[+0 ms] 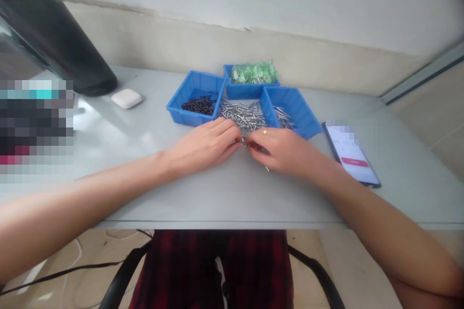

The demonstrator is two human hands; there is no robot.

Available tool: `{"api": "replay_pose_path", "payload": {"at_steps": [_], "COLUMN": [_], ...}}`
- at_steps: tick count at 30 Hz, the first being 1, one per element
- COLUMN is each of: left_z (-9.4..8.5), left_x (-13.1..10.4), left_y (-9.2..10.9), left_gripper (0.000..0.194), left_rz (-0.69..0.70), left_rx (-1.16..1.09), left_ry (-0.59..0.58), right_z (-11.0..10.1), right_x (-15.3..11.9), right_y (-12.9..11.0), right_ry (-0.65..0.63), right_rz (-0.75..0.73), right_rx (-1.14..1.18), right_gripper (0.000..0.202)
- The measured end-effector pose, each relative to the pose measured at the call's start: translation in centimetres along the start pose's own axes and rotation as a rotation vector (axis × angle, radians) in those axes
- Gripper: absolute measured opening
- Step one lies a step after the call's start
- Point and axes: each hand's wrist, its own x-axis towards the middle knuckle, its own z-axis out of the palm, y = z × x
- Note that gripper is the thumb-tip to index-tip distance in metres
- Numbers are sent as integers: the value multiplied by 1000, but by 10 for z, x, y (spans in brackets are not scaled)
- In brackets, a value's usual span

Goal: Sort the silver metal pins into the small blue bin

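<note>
My left hand (212, 144) and my right hand (281, 147) meet at the near edge of a loose pile of thin silver metal pins (246, 115). Both hands are closed in a pinch, fingertips nearly touching, with small silver pins (244, 141) between them. How many pins each hand holds is hidden by the fingers. Another pin's end (267, 169) pokes out below my right hand. Just right of the pile, a blue bin (306, 113) contains more silver pins. To its left, a second blue bin (177, 106) holds dark pins or screws (201, 105).
Behind the pile stands a third blue bin (250, 90) with green plastic bags (255, 72). A phone (351, 154) lies at right, its screen lit. At left are a white case (126, 98) and a dark cylindrical object (68, 43). The grey table (224, 203) meets a wall behind.
</note>
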Motion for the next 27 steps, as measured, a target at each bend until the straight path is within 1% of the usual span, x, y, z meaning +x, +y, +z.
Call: {"api": "replay_pose_path", "payload": {"at_steps": [2,5,8,12,14,18,21,24,27], "left_z": [-2,-3,-3,-5,-5,-5,-5,-4,-4], "left_x": [0,1,2,3,3,3,3,3,3], "left_y": [2,3,3,5,7,8,7,7,7], "left_gripper": [19,14,11,11,11,8,9,11,24], "left_rz": [-36,-143,-220,-248,-288,-367,-362,-354,-367], "left_rx": [-131,-343,-455,-508,-545,-573,-566,-572,-607], "left_ry": [33,63,61,86,96,160,137,105,99], "right_z": [-1,-1,0,0,-1,-3,-3,-2,-2], "right_x": [-1,-1,-2,-2,-2,-2,-3,-4,-4], "right_y": [-1,-2,-2,-1,-1,-1,0,3,5], "right_ry": [64,158,210,233,249,282,285,313,341], "right_rz": [-14,-46,-81,-111,-126,-152,-198,-241,-237], "right_rx": [-4,-11,-20,-26,-19,-17,-39,-71,-77], "right_gripper": [11,13,14,16,16,14,23,27,28]}}
